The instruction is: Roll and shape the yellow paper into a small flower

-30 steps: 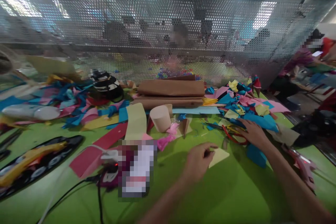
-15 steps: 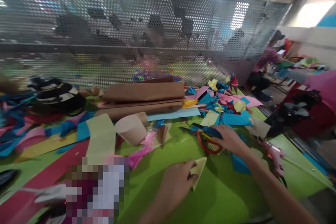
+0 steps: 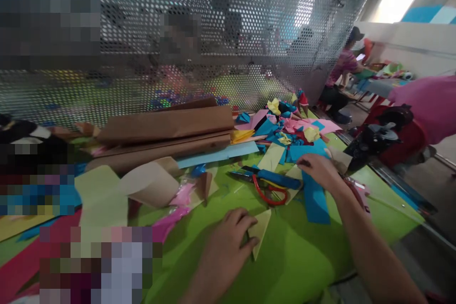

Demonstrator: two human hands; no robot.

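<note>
The folded pale yellow paper point(image 3: 262, 233) stood out from my left hand point(image 3: 233, 235), a small pointed piece just above the bare near part of the green table point(image 3: 292, 261). My left thumb and forefinger were closed on its inner edge, and its tip pointed away from me. I judged it almost weightless, stiffer along the fold than across the loose face, dry rather than slippery, and easy to crease or tear. The edge near the fold seemed the best place for a light pinch, since a hard squeeze could crush the point.

Beyond the tip lay the red-handled scissors point(image 3: 270, 195), with a blue-handled tool point(image 3: 280, 178) across them. My right hand point(image 3: 317, 168) was over the upper part of a blue paper strip point(image 3: 316, 204), its fingers bent and close together; I could not tell whether they pinched anything. A pink tool point(image 3: 362, 191) was partly hidden behind my right forearm.

Farther out, a curled beige sheet point(image 3: 149, 183) lay left of the scissors, brown paper point(image 3: 167, 126) was stacked behind it, and crumpled scraps point(image 3: 290, 126) were heaped toward the perforated screen point(image 3: 213, 33).
</note>
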